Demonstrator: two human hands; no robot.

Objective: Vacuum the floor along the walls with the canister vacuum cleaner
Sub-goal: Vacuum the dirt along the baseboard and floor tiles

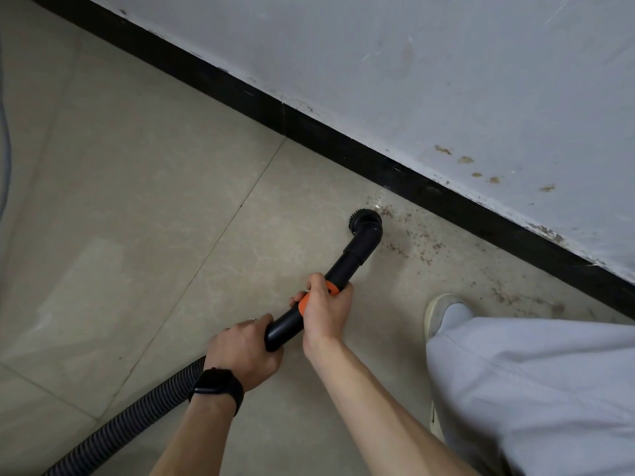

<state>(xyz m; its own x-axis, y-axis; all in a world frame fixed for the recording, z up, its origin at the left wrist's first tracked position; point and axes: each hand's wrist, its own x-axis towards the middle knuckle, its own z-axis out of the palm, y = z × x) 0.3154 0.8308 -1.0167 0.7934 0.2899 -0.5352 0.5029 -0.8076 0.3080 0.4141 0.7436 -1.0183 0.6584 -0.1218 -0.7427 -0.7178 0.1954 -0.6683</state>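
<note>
Two bare forearms reach in from the bottom edge, beside a pale grey trouser leg [532, 389] filling the lower right corner. A light shoe [443, 310] pokes out from under it, toe toward the wall.

The left hand [245, 352], with a black watch [216, 386] on its wrist, grips the rear end of the vacuum wand [347, 266], its fingers curled around the tube where the ribbed grey hose [137, 413] joins. The hose trails off to the lower left corner. The right hand [326, 309] holds the wand further forward, its fingers wrapped around the orange collar [331, 289] with the thumb on top.

The wand is a short black tube. Its long axis runs diagonally from the hands at lower left up to the right, pointing toward the wall. At its far end an elbow turns down into a round brush head [366, 219], which sits on the floor [137, 201] near the black skirting board [309, 128] but apart from it.

The floor is beige tile with thin grout lines. Brown specks of dirt [412, 235] lie scattered just right of the brush head and along the foot of the skirting. Above the skirting the white wall [446, 80] is scuffed and carries a few brown stains.
</note>
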